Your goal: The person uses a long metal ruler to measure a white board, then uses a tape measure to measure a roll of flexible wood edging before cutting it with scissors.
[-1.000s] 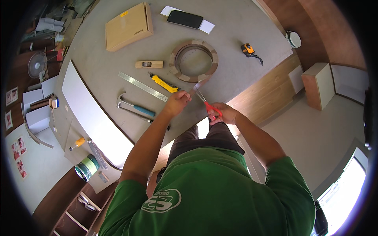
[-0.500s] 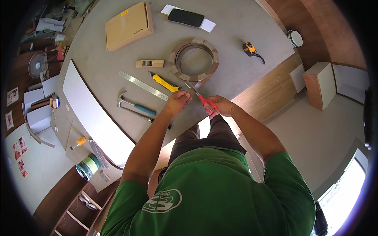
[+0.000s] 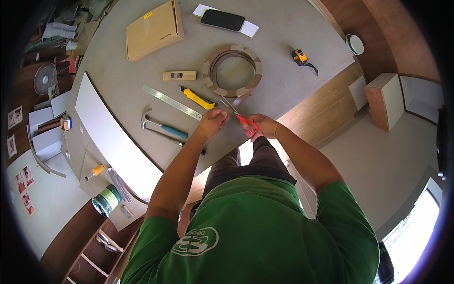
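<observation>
My right hand is closed around the red handles of a pair of scissors. The blades point away and to the left, slightly parted, by a brown strip that runs from a coil of brown edge banding. My left hand is closed in a pinch at the near end of this strip; the fingers hide most of that end. Close beyond the left hand lie a yellow utility knife and a steel ruler. A claw hammer with a blue grip is left of my forearm.
A small wooden plane, a cardboard box, a black phone on white pieces and an orange-black tape measure rest on the grey table. A white panel lies along its left side. The table's edge is close to my legs.
Both hands shift very slightly to the left, and the scissors tilt a little with the right hand. The coil and the tools on the table stay in place.
</observation>
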{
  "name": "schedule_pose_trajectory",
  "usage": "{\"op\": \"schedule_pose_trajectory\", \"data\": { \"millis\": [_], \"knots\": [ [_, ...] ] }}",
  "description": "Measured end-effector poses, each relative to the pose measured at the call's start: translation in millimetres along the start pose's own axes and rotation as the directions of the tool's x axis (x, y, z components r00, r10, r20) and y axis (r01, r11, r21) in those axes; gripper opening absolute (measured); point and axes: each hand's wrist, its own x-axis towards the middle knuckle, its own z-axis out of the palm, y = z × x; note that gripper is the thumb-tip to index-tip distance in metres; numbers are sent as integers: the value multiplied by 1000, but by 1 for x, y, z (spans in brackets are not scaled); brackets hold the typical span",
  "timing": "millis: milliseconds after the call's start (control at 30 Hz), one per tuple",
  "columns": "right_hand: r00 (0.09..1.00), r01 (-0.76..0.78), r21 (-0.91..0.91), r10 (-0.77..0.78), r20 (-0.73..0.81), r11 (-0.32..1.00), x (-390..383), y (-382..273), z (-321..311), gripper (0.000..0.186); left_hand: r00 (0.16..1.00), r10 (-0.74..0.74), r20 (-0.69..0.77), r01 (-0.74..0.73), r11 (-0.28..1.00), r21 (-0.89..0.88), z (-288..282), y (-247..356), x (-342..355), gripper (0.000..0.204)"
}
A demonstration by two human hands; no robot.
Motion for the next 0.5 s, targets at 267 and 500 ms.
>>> {"op": "schedule_pose_trajectory", "data": {
  "millis": [267,500],
  "knots": [
    [1000,-10,-58,10,4,998,2,0,-1,32,999,30,-21,-28,998,64,0,-3,2,22],
    [999,-24,-87,26,19,996,2,-2,-1,31,1000,20,-20,-20,999,40,-2,-5,1,22]
  ]
}}
